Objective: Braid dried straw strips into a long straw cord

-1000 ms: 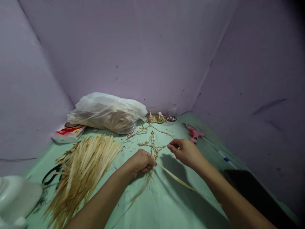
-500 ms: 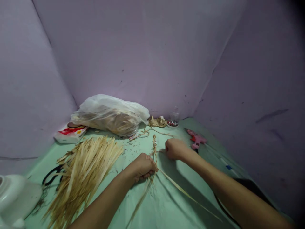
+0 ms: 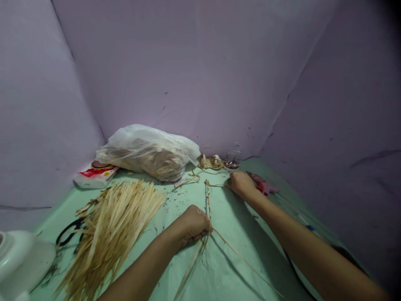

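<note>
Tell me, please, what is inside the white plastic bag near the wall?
Through the thin plastic bag, tan dried strips show, like the loose straw pile nearby. Whatever lies deeper or beneath them is covered.

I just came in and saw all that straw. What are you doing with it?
A person is working a thin braided straw cord on a green table. The left hand pinches its near end, where loose strips trail off; the right hand holds the far end, stretched out beside a pink glue gun. A pile of straw strips lies on the left.
</note>
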The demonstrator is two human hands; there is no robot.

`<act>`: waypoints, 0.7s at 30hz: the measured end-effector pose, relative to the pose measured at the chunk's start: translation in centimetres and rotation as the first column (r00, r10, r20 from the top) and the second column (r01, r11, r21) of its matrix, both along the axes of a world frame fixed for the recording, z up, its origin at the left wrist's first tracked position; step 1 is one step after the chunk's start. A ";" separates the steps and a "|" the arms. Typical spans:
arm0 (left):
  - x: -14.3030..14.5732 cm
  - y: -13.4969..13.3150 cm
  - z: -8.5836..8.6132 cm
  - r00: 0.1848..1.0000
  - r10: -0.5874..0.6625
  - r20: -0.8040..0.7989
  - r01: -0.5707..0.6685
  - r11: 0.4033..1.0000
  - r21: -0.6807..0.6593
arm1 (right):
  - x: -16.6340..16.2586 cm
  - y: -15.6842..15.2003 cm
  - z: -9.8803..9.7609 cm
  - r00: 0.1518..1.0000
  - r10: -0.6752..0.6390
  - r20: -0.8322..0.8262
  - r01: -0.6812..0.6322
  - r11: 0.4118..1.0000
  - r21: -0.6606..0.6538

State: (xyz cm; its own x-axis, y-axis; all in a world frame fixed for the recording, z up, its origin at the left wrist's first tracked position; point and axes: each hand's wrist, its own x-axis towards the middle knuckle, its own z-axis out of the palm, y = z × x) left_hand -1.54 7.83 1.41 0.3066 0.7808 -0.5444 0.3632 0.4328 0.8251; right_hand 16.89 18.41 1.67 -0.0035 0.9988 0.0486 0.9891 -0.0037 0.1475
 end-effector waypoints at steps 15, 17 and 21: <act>-0.1 0.2 -0.6 0.992 -0.038 0.124 0.034 0.999 0.039 | -6.0 -12.1 0.7 0.204 -0.455 -0.867 -0.292 0.817 -0.498; -0.1 0.2 -0.8 0.991 -0.054 0.120 0.049 0.998 0.047 | -5.9 -11.9 -0.2 0.159 -0.473 -0.866 -0.270 0.823 -0.499; 0.0 0.2 -1.0 0.992 -0.078 0.098 0.072 0.996 0.060 | -5.4 -11.4 -1.5 0.109 -0.490 -0.865 -0.226 0.835 -0.501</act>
State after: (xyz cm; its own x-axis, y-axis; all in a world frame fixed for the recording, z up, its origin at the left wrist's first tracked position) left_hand -1.52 8.07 0.38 0.4160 0.7818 -0.4645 0.3076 0.3596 0.8809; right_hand 11.49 7.00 0.15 -0.1789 0.8481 -0.4987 0.2511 -0.4507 -0.8566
